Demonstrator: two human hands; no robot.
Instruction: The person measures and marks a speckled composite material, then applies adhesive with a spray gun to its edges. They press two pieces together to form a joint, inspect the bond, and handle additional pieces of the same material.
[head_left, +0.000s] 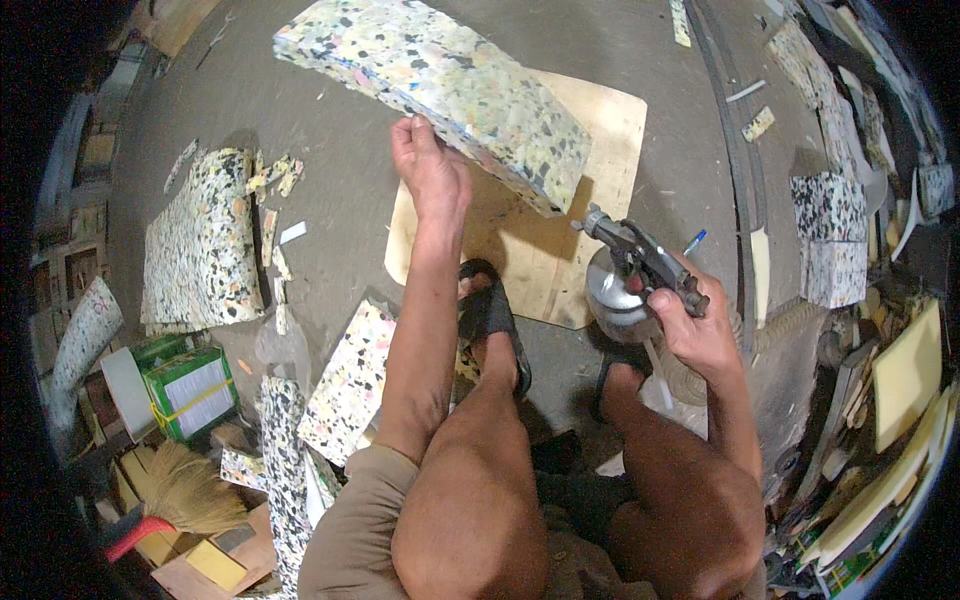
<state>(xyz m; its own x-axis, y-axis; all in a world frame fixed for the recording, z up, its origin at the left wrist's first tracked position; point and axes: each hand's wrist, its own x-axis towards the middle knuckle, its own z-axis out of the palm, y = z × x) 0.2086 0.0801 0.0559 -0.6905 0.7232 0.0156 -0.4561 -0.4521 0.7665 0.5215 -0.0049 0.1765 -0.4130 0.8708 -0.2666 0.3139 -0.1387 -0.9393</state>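
A long block of speckled multicoloured foam [450,85] is held up at a tilt in front of me. My left hand [432,170] grips its near lower edge, thumb against the side and the other fingers hidden beneath. In my right hand [697,325] is a metal spray gun [645,262] with a rounded silvery cup under it. The gun's nozzle points toward the right end of the foam block, a short gap away. Partly under the block, a pale wooden board [610,130] lies on the floor.
Folded speckled foam [200,240] and scraps lie at left. A green box [190,393] and a straw broom [190,487] stand lower left. Beside my left forearm is a flat foam piece [350,380]. Foam blocks [830,240], dark strips [735,150] and yellow sheets [908,375] line the right.
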